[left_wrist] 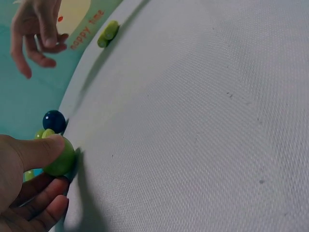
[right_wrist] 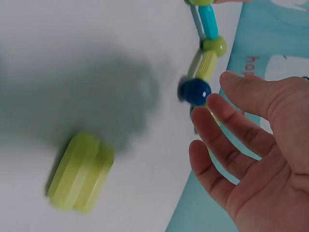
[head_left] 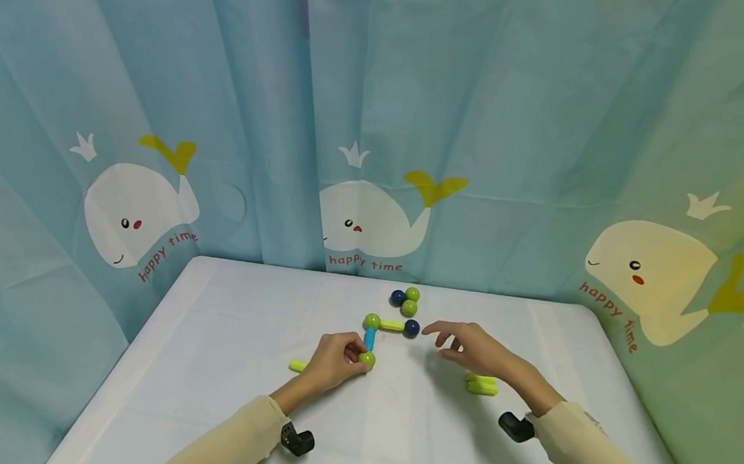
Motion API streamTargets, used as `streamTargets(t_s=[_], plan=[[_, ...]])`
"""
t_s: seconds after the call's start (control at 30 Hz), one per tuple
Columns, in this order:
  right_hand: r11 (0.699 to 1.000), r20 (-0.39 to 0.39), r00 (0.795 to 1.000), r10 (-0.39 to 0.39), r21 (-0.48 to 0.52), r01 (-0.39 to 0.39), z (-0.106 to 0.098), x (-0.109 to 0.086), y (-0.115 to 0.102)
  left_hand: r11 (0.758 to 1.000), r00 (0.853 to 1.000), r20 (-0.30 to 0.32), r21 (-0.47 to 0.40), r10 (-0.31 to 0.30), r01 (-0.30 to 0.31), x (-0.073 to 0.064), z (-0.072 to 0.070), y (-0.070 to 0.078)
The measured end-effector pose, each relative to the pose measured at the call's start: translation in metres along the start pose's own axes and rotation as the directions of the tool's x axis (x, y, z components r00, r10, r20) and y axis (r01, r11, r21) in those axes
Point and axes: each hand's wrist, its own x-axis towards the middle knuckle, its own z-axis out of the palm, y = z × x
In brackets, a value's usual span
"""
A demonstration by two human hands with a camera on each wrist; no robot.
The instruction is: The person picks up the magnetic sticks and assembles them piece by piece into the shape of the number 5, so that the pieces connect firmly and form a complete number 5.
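My left hand (head_left: 333,360) pinches a green ball (head_left: 367,360) between thumb and fingers. From that ball a blue stick (head_left: 369,339) runs back to a second green ball (head_left: 373,322). A yellow-green stick (head_left: 393,326) joins the second ball to a dark blue ball (head_left: 412,328) on its right, making an L-shaped chain. My right hand (head_left: 473,348) hovers just right of the dark blue ball, fingers loosely bent and holding nothing. In the right wrist view, its fingertips (right_wrist: 200,116) overlap the edge of the dark blue ball (right_wrist: 195,92).
Behind the chain, two green balls and a dark blue ball (head_left: 398,297) sit together. Yellow-green sticks (head_left: 481,388) lie side by side under the right forearm. Another yellow-green stick (head_left: 297,365) shows beside the left hand. A whale-print curtain (head_left: 381,116) borders the white table (head_left: 204,364).
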Motion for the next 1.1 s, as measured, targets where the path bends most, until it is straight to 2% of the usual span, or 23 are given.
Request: streamTargets(t_s=[0.33, 0.5, 0.87, 1.1], plan=[[0.999, -0.023, 0.999, 0.05, 0.01, -0.049, -0.007, -0.028, 0.017, 1.0, 1.0, 0.008, 0.003, -0.015, 0.015, 0.0, 0.0, 0.0], [0.999, -0.017, 0.999, 0.043, 0.015, -0.042, -0.006, -0.037, 0.026, 1.0, 1.0, 0.009, 0.008, -0.008, 0.008, 0.0, 0.0, 0.0], [0.991, 0.1, 0.993, 0.062, 0.114, -0.073, -0.006, -0.048, 0.063, 1.0, 1.0, 0.016, 0.006, -0.002, 0.002, 0.0, -0.001, 0.0], [0.984, 0.168, 0.984, 0.06, 0.155, -0.087, -0.006, -0.046, 0.069, 1.0, 1.0, 0.008, 0.003, -0.007, 0.007, 0.001, 0.0, 0.0]])
